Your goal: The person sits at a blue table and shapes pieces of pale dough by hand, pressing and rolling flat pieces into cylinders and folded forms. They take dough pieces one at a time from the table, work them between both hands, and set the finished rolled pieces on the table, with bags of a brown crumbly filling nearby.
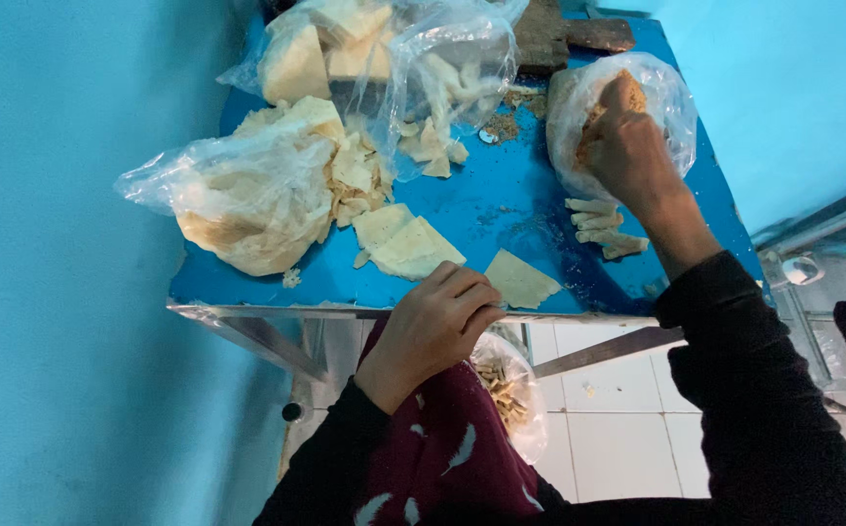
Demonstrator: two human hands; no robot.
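Right hand (627,146) sunk into clear plastic bag of crumbly tan filling (637,88) at right edge of blue table (501,209), fingers bunched down in the mass, apparently pinching a portion; fingertips hidden, cannot tell for sure. Left hand (437,321) at front edge, fingers curled together over a thin pale dough sheet (520,281), pressing or holding its corner. Just beside right wrist, small row of finished rolled pieces (603,229), stubby, pale, slightly rough. Judged early to midway: only few rolls done, much wrapper stock left. More flat square sheets (405,244) near front edge, stacked loosely. Big crumpled clear bag of wrappers (243,200) at left edge, torn scraps spilling. Another bag of pale sheets (345,44) at far edge. Small bag of thin tan sticks (508,390) hanging below front edge by lap. Crumbs scattered mid-table. White floor tiles (618,438) below.
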